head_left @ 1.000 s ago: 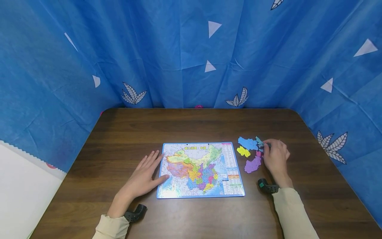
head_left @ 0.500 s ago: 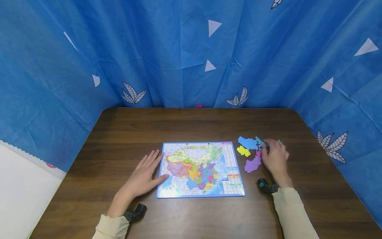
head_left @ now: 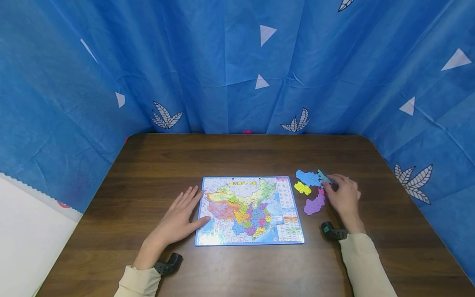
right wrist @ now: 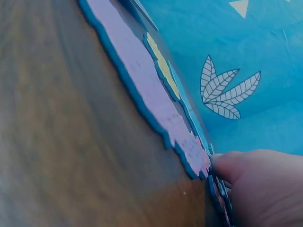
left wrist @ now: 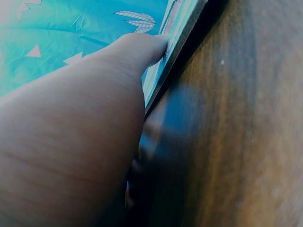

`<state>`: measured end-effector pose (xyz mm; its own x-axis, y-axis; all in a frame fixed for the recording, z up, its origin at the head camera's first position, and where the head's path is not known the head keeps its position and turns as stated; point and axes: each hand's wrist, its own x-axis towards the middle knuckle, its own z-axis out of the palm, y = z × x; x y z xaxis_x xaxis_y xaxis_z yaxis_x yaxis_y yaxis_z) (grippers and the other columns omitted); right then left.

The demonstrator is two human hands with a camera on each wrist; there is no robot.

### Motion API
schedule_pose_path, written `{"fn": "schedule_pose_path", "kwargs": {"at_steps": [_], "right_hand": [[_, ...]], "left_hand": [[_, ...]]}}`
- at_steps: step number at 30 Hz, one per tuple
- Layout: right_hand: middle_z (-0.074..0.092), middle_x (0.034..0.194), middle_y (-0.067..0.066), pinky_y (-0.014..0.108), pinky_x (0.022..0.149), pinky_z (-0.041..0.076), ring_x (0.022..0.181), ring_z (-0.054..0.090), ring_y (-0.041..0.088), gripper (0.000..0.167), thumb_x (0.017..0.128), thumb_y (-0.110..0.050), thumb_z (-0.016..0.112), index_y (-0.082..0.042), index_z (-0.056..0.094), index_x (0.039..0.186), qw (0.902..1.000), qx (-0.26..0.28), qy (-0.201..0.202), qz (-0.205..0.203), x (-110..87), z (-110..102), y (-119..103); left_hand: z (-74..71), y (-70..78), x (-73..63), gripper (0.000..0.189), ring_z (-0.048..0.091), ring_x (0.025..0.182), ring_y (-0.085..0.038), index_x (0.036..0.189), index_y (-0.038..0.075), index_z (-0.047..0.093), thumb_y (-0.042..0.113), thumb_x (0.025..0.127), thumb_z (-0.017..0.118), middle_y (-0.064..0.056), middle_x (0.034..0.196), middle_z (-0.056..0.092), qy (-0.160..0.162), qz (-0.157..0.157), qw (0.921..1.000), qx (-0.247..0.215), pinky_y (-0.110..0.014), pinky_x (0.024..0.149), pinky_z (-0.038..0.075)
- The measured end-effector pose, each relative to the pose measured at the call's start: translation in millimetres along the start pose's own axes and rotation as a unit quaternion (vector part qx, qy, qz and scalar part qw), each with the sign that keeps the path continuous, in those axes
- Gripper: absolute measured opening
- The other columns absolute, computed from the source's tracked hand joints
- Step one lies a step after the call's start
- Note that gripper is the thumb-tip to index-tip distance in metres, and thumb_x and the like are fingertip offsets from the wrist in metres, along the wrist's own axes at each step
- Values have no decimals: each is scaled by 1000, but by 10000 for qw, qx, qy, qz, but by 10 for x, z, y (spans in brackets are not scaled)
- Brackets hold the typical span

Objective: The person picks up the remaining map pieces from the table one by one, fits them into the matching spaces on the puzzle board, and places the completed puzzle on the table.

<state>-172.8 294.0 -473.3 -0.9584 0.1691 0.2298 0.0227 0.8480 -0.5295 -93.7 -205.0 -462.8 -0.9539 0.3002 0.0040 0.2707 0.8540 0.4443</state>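
My left hand [head_left: 179, 218] lies flat with fingers spread at the left edge of a magnetic map puzzle board [head_left: 241, 214], thumb over its border. The left wrist view shows the thumb on the board's edge [left wrist: 161, 78]. My right hand [head_left: 343, 196] is over loose puzzle pieces to the right of the board. Its thumb and curled fingers pinch at a teal puzzle piece [head_left: 322, 175], partly covered by the fingers. Beside it lie a blue piece [head_left: 308, 177], a yellow piece [head_left: 302, 188] and a purple piece [right wrist: 137, 75]. A small pink piece [head_left: 320, 191] touches the purple one.
The wooden table [head_left: 252, 272] carries everything. A blue curtain [head_left: 208, 62] with white shapes hangs behind and on both sides. A white surface [head_left: 29, 231] borders the table at left. Both wrists wear black devices, such as the right one [head_left: 334, 232].
The right hand's fingers have shifted slightly among the teal pieces; a dark piece seen in its fingers a second ago no longer shows there. The left hand and board stay put.
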Motion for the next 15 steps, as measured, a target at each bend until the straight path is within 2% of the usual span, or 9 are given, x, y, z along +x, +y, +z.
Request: {"fn": "schedule_pose_path", "kwargs": {"at_steps": [5, 15], "right_hand": [[51, 147, 30, 73, 106, 24, 136, 35, 56, 44, 102, -30, 63, 1, 65, 132, 9999, 51, -64, 65, -3, -4, 0], [54, 144, 30, 70, 107, 26, 134, 39, 53, 38, 102, -25, 64, 2, 66, 128, 9999, 105, 102, 34, -5, 5, -9]], "left_hand": [[-1, 0, 1, 91, 16, 159, -33, 161, 11, 35, 62, 92, 65, -14, 170, 23, 3, -3, 10000, -2, -54, 127, 13], [6, -5, 1, 91, 16, 159, -33, 161, 11, 35, 63, 92, 64, -14, 170, 24, 20, 15, 10000, 17, -54, 127, 13]]}}
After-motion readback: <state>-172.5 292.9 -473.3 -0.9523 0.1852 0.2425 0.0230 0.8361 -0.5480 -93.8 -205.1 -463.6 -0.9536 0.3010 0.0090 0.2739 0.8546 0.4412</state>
